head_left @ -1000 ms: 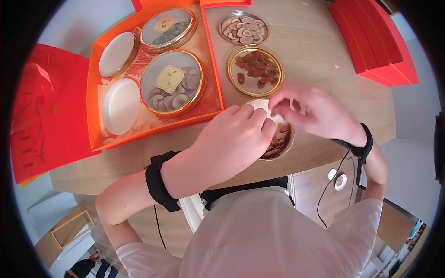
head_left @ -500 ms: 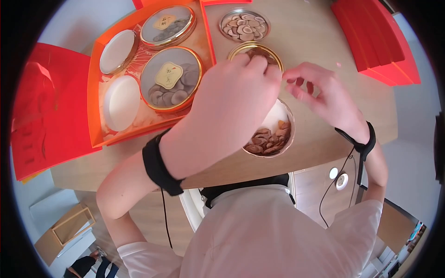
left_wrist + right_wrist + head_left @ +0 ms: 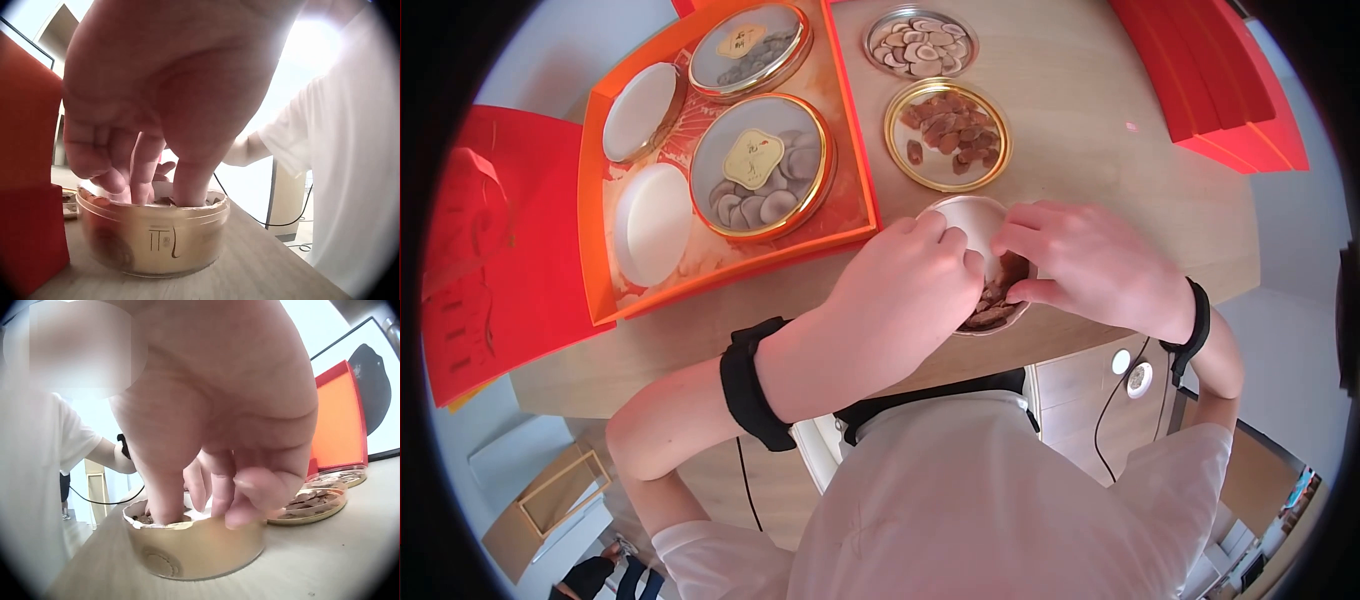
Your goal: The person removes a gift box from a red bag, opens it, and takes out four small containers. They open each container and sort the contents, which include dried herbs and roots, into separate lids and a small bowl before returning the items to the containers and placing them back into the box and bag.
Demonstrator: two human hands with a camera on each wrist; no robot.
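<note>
Both hands reach into a round tub [image 3: 970,217] with a white lining and brown dried slices [image 3: 990,317] at its near side. From the left, my left hand [image 3: 905,290] bends over the rim; in the left wrist view its thumb and index finger go in apart, and the rim hides their tips, so I cannot tell whether they pinch a slice. My right hand [image 3: 1095,262] comes over the right rim, its thumb and index finger spread above the slices. Behind the tub lies a gold-rimmed round dish [image 3: 915,178] with reddish-brown slices [image 3: 950,125].
A clear dish [image 3: 875,62] of pale slices lies farther back. To the left, an orange box [image 3: 730,272] holds lidded round tins [image 3: 765,165] and white discs [image 3: 652,225]. A red bag [image 3: 515,240] stands at far left, red boxes [image 3: 1220,75] at back right.
Half a second ago my left hand was over the gold-rimmed dish; it has come back to the tub. My right hand has moved from beside the tub down into it.
</note>
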